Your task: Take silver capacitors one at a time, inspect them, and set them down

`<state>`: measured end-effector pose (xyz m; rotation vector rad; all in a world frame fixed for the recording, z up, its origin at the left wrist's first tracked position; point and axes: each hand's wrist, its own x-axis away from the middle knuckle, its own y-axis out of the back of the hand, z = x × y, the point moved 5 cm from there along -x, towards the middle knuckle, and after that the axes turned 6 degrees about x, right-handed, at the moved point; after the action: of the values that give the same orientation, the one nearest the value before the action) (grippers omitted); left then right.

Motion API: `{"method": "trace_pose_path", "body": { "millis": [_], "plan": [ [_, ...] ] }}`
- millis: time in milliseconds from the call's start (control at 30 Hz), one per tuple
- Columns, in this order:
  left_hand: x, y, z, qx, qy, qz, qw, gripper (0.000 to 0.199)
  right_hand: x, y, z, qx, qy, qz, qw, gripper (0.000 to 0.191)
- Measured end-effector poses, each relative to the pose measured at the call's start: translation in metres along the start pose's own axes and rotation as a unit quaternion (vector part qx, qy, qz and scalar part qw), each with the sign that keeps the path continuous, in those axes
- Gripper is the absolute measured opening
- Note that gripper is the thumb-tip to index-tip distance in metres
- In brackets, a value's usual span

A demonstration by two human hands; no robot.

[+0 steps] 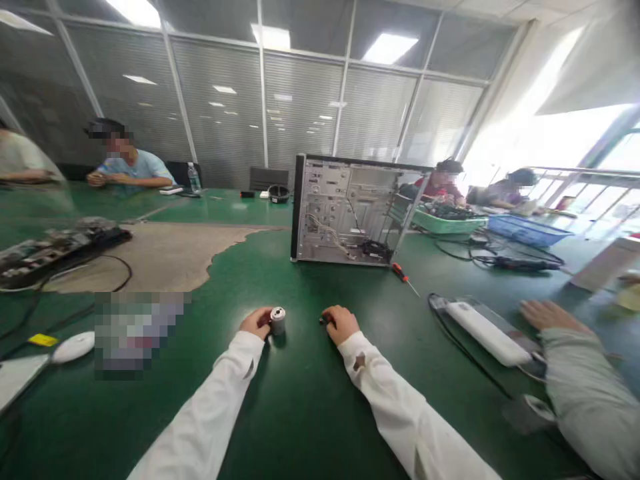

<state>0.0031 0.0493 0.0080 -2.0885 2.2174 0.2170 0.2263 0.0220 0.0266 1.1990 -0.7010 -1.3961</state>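
My left hand grips a small silver metal cylinder with a dark core, low over the green table mat. My right hand curls over a small dark object, most of which its fingers hide. The two hands are close together, with a narrow gap between them. A red-handled screwdriver lies on the mat beyond my right hand, in front of an open computer case that stands upright with its wiring showing.
A co-worker's hand in a grey sleeve rests on the right, beside a white power adapter with cables. A dark electronics assembly lies at the left. A green tray and a blue basket sit farther back.
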Motion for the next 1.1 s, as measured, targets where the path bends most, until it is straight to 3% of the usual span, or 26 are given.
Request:
{"method": "trace_pose_path", "body": {
  "millis": [433,667,800,967,1100],
  "plan": [
    [0.0,0.001,-0.001,-0.028,-0.007,0.018,0.999,0.038,0.002,0.007,0.005,-0.044,0.039,-0.045,0.997,0.026],
    [0.004,-0.005,-0.012,-0.1,-0.058,0.072,0.991,0.031,0.019,0.024,0.044,-0.167,0.143,-0.1,0.97,0.034],
    [0.012,-0.015,-0.024,-0.143,-0.094,0.137,0.976,0.028,0.031,0.02,0.069,-0.202,0.196,-0.058,0.958,0.054],
    [0.022,-0.03,-0.027,-0.173,-0.097,0.193,0.961,0.023,0.035,0.014,0.073,-0.19,0.177,-0.053,0.964,0.052],
    [0.024,-0.035,-0.025,-0.175,-0.1,0.201,0.959,0.027,0.033,0.012,0.068,-0.191,0.154,-0.045,0.968,0.046]
  ]
}}
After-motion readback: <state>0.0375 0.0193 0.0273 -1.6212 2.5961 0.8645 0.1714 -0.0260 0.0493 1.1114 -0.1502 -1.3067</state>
